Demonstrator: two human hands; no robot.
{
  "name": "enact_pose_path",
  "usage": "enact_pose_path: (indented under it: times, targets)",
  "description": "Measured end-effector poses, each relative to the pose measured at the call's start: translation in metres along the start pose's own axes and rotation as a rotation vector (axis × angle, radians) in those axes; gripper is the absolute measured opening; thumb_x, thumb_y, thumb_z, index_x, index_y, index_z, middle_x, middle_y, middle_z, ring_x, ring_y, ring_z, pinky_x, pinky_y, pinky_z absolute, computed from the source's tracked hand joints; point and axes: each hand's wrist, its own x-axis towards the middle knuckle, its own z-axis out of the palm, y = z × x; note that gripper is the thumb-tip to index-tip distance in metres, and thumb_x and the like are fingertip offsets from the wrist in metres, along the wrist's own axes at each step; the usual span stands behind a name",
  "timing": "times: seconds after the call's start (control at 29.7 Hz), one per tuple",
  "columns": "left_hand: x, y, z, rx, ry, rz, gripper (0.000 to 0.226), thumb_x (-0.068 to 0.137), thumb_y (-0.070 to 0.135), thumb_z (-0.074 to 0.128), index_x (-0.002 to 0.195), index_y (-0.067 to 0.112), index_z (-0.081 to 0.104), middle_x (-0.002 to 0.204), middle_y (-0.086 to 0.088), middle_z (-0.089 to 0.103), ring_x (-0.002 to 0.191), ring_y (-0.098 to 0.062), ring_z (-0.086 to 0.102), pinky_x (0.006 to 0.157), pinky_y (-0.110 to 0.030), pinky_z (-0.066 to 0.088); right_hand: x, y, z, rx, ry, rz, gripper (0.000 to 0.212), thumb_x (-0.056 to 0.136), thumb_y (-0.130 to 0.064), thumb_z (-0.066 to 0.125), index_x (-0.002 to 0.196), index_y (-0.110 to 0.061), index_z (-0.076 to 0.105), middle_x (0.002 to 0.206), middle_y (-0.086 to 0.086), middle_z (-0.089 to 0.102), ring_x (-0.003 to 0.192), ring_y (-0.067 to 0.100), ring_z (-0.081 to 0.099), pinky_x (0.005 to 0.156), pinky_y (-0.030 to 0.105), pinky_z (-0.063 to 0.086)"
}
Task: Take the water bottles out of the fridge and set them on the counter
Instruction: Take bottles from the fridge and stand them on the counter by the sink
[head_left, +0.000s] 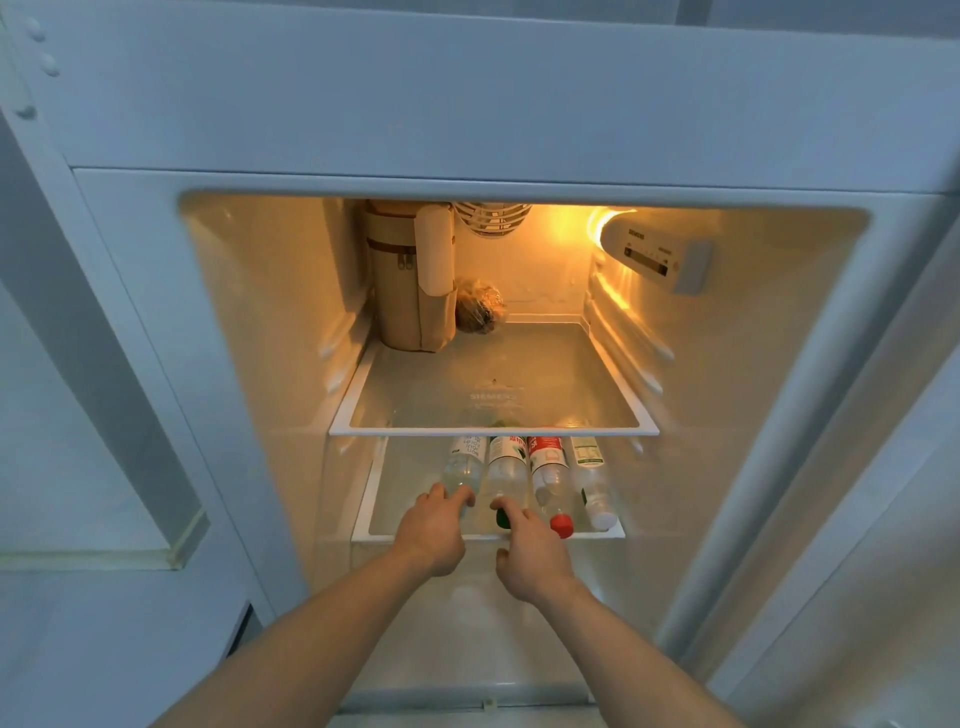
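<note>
Four clear plastic water bottles lie side by side on the lower glass shelf (382, 499) of the open white fridge (467, 119), caps toward the viewer. From nine o'clock to three o'clock they are: a clear bottle with a white label (464, 465), a clear bottle with a green cap (506, 470), a clear bottle with a red label and red cap (549, 480), and a clear bottle with a white cap (592, 480).

The left hand (434, 535) reaches in at six o'clock, its fingers curled over the neck end of the white-label bottle; whether it truly grips cannot be told. The right hand (530, 553) curls its fingers around the green cap, with the thumb spread below the shelf edge.

Directly above, at twelve o'clock, the upper glass shelf (493, 395) overhangs the bottles and hides their far ends. At its back, toward eleven o'clock, stands a tall tan zippered pouch (402, 291) with a white cylinder (435, 249) tucked against it, and just beside that a crumpled clear bag of brown food (480, 312). A white control panel (657, 252) sits at one o'clock by the glowing lamp.
</note>
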Motion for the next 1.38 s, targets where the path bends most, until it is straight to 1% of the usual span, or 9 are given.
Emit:
enact_pose_path:
  times: [0.3,0.51,0.67,0.81,0.94,1.05,1.15,1.28,1.38]
  targets:
    - [-0.051,-0.005,0.013,0.038,0.178,0.013,0.031,0.099,0.02,0.059,0.123,0.033,0.044,0.122,-0.004,0.052,0.109,-0.023,0.051,0.097,-0.035,0.044,-0.008,0.001,-0.001,0.067,0.062,-0.016,0.061,0.09,-0.009,0.07,0.138,-0.036,0.045,0.134,-0.004,0.061,0.115,0.023,0.063,0.084,0.033,0.055]
    - [-0.087,-0.006,-0.005,-0.104,0.383,0.017,0.017,0.104,0.031,0.055,0.117,0.036,0.046,0.112,0.003,0.051,0.088,-0.016,0.057,0.078,-0.029,0.048,-0.025,-0.008,-0.005,0.338,0.218,-0.019,0.041,0.089,-0.015,0.078,0.111,-0.039,0.053,0.118,-0.007,0.063,0.104,0.016,0.065,0.085,0.03,0.058]
    - [-0.108,-0.015,-0.023,-0.193,0.521,0.003,0.018,0.102,0.029,0.056,0.111,0.042,0.046,0.101,0.012,0.049,0.07,-0.015,0.056,0.067,-0.03,0.039,-0.045,-0.029,-0.032,0.497,0.373,-0.063,0.022,0.094,-0.024,0.074,0.105,-0.035,0.059,0.104,-0.009,0.065,0.088,0.011,0.059,0.065,0.01,0.039]
    - [-0.125,-0.016,-0.044,-0.262,0.618,-0.005,0.021,0.101,0.027,0.057,0.11,0.043,0.047,0.101,0.015,0.051,0.067,-0.014,0.058,0.062,-0.036,0.041,-0.056,-0.046,-0.06,0.603,0.412,-0.145,0.016,0.094,-0.023,0.072,0.102,-0.034,0.063,0.086,-0.018,0.061,0.077,0.004,0.058,0.06,0.009,0.038]
    - [-0.154,-0.015,-0.062,-0.304,0.622,-0.035,0.014,0.101,0.033,0.057,0.107,0.043,0.05,0.105,0.014,0.057,0.072,-0.013,0.058,0.064,-0.039,0.05,-0.071,-0.061,-0.082,0.596,0.343,-0.181,0.014,0.095,-0.026,0.072,0.105,-0.033,0.064,0.079,-0.015,0.058,0.074,0.007,0.058,0.059,0.013,0.037]
    - [-0.184,-0.021,-0.066,-0.315,0.585,-0.068,0.01,0.1,0.039,0.057,0.106,0.044,0.05,0.098,0.017,0.057,0.072,-0.008,0.057,0.062,-0.032,0.046,-0.087,-0.073,-0.094,0.562,0.227,-0.212,0.016,0.097,-0.03,0.07,0.109,-0.035,0.062,0.087,-0.017,0.059,0.08,0.009,0.063,0.068,0.021,0.05]
    - [-0.223,-0.034,-0.067,-0.332,0.552,-0.121,0.007,0.1,0.047,0.056,0.105,0.044,0.052,0.085,0.018,0.057,0.069,-0.004,0.056,0.061,-0.026,0.039,-0.108,-0.09,-0.1,0.509,0.074,-0.259,0.016,0.096,-0.034,0.07,0.11,-0.036,0.061,0.092,-0.018,0.062,0.073,0.012,0.074,0.075,0.031,0.062]
    - [-0.291,-0.053,-0.061,-0.394,0.523,-0.225,0.008,0.096,0.048,0.059,0.098,0.042,0.055,0.072,0.009,0.056,0.066,-0.007,0.054,0.06,-0.027,0.037,-0.145,-0.116,-0.086,0.45,-0.083,-0.345,0.009,0.093,-0.033,0.073,0.096,-0.033,0.065,0.084,-0.007,0.069,0.061,0.011,0.074,0.073,0.041,0.062]
    - [-0.347,-0.066,-0.051,-0.425,0.537,-0.304,0.01,0.095,0.045,0.062,0.095,0.038,0.056,0.073,0.013,0.058,0.069,-0.006,0.054,0.06,-0.024,0.04,-0.18,-0.145,-0.067,0.431,-0.257,-0.405,0.007,0.093,-0.028,0.073,0.095,-0.03,0.066,0.081,-0.004,0.069,0.056,0.012,0.073,0.07,0.037,0.061]
